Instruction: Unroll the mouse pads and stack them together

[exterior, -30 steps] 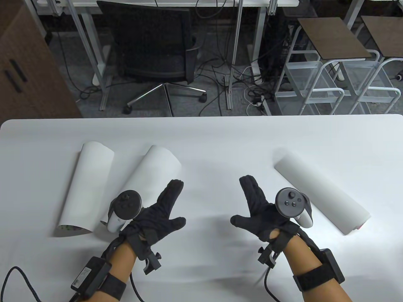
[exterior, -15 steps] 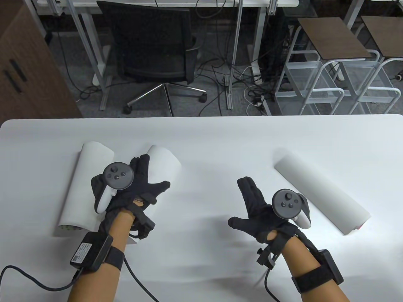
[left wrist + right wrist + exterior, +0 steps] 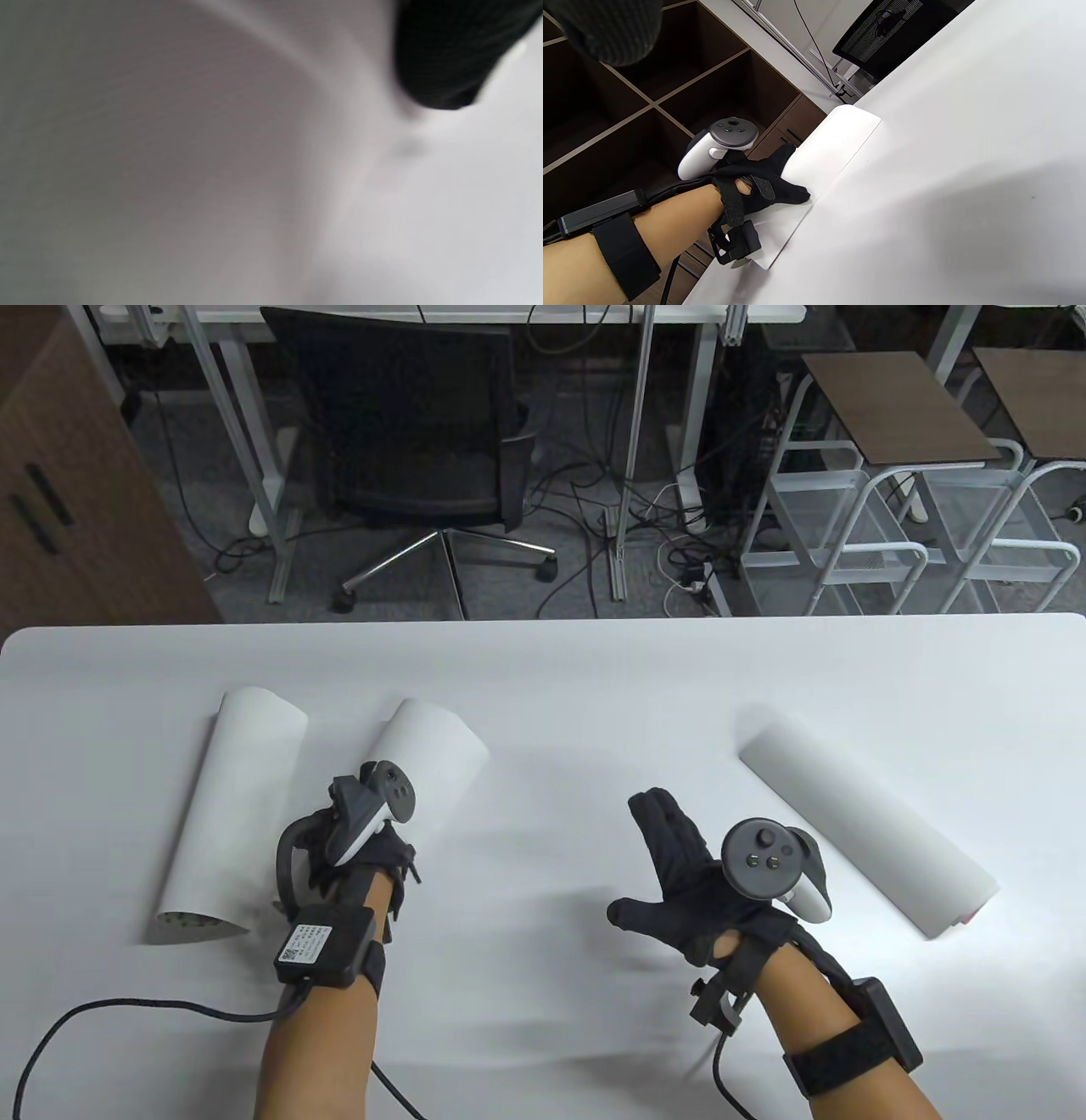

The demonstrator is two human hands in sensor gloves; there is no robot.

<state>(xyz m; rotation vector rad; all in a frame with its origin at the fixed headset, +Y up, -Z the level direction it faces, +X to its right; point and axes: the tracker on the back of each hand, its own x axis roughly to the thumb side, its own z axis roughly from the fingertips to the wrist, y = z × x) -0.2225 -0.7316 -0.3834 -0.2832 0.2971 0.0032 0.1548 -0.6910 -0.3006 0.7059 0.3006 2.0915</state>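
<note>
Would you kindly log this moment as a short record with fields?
table: white table, three rolled white mouse pads
left roll: untouched
middle roll: gripped by the left hand
right roll: untouched, beside the right hand
right hand: open, fingers spread, holding nothing
unrolled pads: none yet

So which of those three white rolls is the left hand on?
The middle roll: the left hand grips its near end. The far-left roll and the right roll lie untouched; the right hand hovers open.
</note>
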